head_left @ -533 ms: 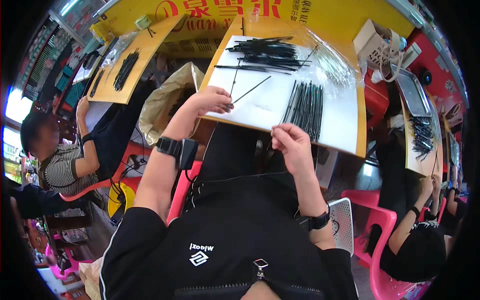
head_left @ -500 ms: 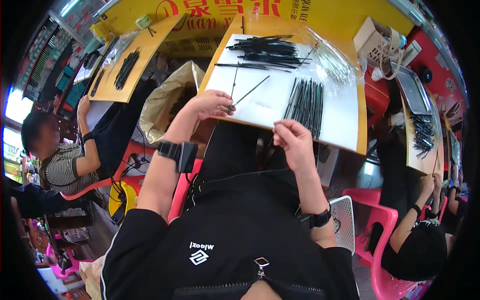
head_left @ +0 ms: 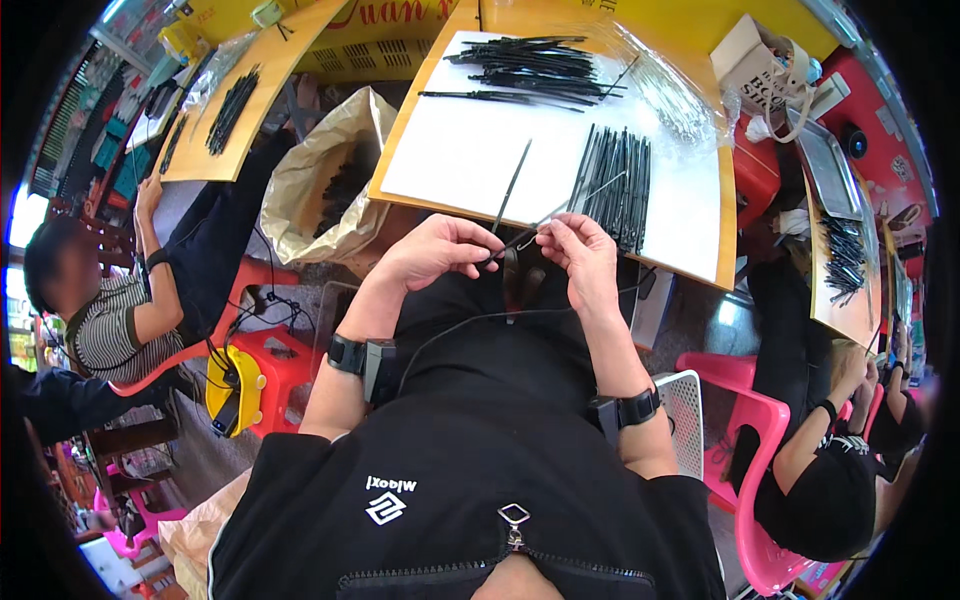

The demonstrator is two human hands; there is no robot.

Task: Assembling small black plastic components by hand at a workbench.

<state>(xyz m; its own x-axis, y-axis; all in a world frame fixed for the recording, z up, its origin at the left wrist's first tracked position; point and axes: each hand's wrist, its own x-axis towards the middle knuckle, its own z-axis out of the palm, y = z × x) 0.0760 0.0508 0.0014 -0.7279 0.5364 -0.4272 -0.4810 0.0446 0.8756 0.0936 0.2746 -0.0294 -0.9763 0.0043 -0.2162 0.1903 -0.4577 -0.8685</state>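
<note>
Both hands, the left hand [head_left: 437,252] and right hand [head_left: 585,255], pinch one thin black strip [head_left: 520,238] between them over the lap, and it could slip and drop if the fingers let go.

left hand [head_left: 435,252] + right hand [head_left: 583,256] pinch thin black strip [head_left: 522,236] | white board [head_left: 450,160] beyond

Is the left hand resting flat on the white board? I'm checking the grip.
No, the left hand is raised below the white board, pinching a thin black strip.
</note>
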